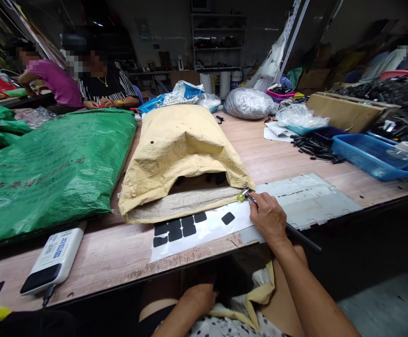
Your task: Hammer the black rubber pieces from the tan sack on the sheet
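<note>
My right hand (269, 217) is closed around a black-handled tool (297, 231) at the table's front edge. The tool's metal and yellow-green head (244, 194) lies by the right corner of the mouth of a yellow woven sack (186, 145). Below the table edge, over my lap, my left hand (202, 297) reaches into shadow by another yellow sack (260, 295); its fingers are hidden. A white sheet (211, 234) with black rounded-square stickers (189, 226) sticks out from under the sack on the table. One sticker (228, 218) sits apart from the others.
A green sack (56, 168) covers the table's left side, with a white power bank (54, 257) before it. Blue trays (375, 157) and black parts (316, 150) lie at right, near a grey board (305, 199). Two people sit at the back left.
</note>
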Available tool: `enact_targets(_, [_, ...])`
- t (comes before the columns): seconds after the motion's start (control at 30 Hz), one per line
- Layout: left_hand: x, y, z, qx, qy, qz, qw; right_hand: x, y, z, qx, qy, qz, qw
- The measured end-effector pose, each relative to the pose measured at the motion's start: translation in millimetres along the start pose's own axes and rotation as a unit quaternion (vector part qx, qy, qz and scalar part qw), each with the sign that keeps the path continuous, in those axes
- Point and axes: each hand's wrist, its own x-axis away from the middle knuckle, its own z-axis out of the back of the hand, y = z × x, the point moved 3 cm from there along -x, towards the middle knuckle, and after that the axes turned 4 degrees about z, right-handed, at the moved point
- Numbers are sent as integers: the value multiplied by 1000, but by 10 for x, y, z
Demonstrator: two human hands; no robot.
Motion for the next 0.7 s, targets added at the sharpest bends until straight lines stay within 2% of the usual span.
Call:
enact_targets(0.07, [190,170,159,-26,-36,-54,998,2,-1,0,3,-4,-2,1000])
enact_targets(0.1, [293,289,284,-36,-55,-102,993,2,-2,1,5,-6,-2,1000])
enact_targets(0.17, [465,541,622,-8,-90,-199,976,3,-4,4,7,-6,-3,1000])
enact_targets(0.23, [506,741,1045,80,-97,-252,960,2,-5,7,9,-4,-1,1000])
enact_targets(0.27, [456,799,1275,104,-58,-260,958,1,-6,7,9,-3,0,1000])
enact_targets(0.33, [247,811,1741,99,118,-234,960,-2,-5,7,8,-4,-1,1000])
enact_targets(0.37, [118,768,1956,84,231,-195,950,-3,-4,6,6,-6,-1,1000])
enact_targets(0.4, [-16,711,2131,58,319,-150,934,-5,-4,5,3,-9,-2,1000])
enact_targets(0.47, [-266,595,2377,-17,432,-64,900,-7,-3,5,0,-13,-4,1000])
enact_targets(0.57, [-516,491,2553,-119,496,15,860,-11,-2,7,-5,-15,-7,1000])
enact_targets(0.7, [-610,499,2622,-153,513,77,841,-15,1,5,-6,-13,-10,1000])
